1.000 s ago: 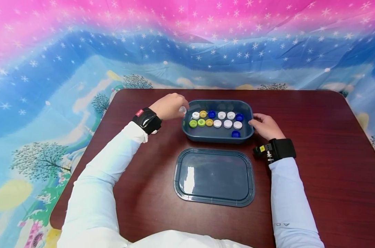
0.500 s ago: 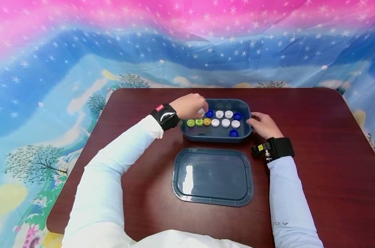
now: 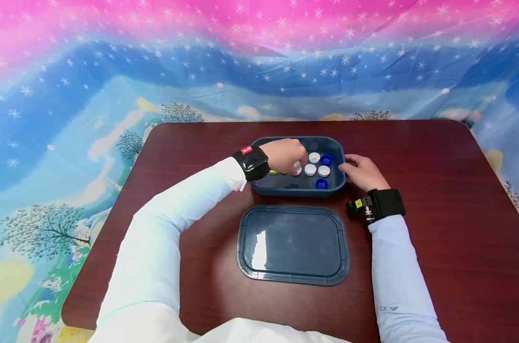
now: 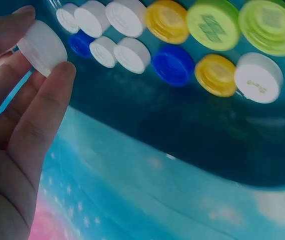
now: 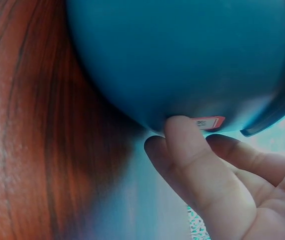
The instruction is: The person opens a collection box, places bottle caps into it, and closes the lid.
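My left hand is over a dark blue-grey plastic box. Its thumb and fingertips pinch a white bottle cap, tilted on edge in the left wrist view. Inside the box lie bottle caps in two rough rows: white caps, yellow caps, green caps and blue caps. In the head view the left hand hides several of them. My right hand holds the box's right end, thumb at the rim and fingers against the outer wall near a small red-edged sticker.
A flat lid of the same colour lies on the dark red-brown table, in front of the box. Behind the table hangs a pink and blue printed cloth.
My left hand has moved right with the white cap, from the box's left edge to over the caps at its middle. The right hand stays at the box's right end.
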Motion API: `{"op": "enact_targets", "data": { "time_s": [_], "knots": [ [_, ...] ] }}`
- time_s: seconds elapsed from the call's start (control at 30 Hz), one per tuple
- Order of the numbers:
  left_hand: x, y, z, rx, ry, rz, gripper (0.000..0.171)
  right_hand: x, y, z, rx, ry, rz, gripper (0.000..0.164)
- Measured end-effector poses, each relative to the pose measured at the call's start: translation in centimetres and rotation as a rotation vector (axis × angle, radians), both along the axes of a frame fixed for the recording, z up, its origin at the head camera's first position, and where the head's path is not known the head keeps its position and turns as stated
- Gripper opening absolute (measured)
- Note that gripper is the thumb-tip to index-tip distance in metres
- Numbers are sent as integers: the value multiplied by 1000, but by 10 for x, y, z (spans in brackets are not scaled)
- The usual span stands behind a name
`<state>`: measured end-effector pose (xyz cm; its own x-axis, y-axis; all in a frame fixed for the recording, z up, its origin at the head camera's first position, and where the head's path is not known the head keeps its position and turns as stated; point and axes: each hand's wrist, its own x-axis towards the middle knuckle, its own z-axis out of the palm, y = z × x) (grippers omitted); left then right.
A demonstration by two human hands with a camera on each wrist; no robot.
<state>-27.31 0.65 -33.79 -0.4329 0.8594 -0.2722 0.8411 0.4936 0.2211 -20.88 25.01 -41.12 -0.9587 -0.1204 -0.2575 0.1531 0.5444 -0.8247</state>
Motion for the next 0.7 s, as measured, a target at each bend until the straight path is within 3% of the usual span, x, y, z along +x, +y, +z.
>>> {"op": "enact_targets", "data": {
  "time_s": [0.13,0.27,0.4,0.7],
  "knots": [
    [4,15,-5,-52,11,-32,24,0,2,-1,-13,-1,2,62],
    [5,26,-12,-72,19,-91,8,0,3,-1,-14,7,7,61],
    [4,34,-19,-76,13,-133,23,0,2,0,-14,5,7,60],
    [2,43,-30,-115,-13,-140,25,-1,3,0,-12,4,4,59]
  ]
}}
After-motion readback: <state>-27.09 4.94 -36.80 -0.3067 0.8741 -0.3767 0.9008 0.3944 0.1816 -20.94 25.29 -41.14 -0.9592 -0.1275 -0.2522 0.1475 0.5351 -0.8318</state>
